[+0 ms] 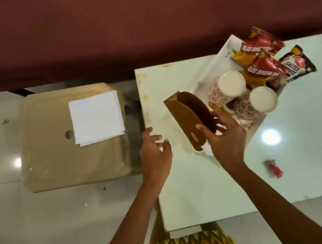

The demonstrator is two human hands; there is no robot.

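A brown wooden napkin holder [189, 114] with curved sides stands on the white table [189, 192] near its left edge. My right hand [225, 136] grips the holder's near end, thumb on the front side and fingers behind it. My left hand [156, 155] hovers open just left of the holder, over the table's left edge, holding nothing. A small stack of white paper napkins [97, 118] lies on a beige plastic stool [65, 156] to the left of the table.
A white tray [211, 70] at the table's back holds two upside-down floral cups [227, 86], [260, 102] and several snack packets [262, 56]. A small red wrapper [274, 168] lies on the table at right. Glossy tiled floor surrounds the stool; a dark red wall is behind.
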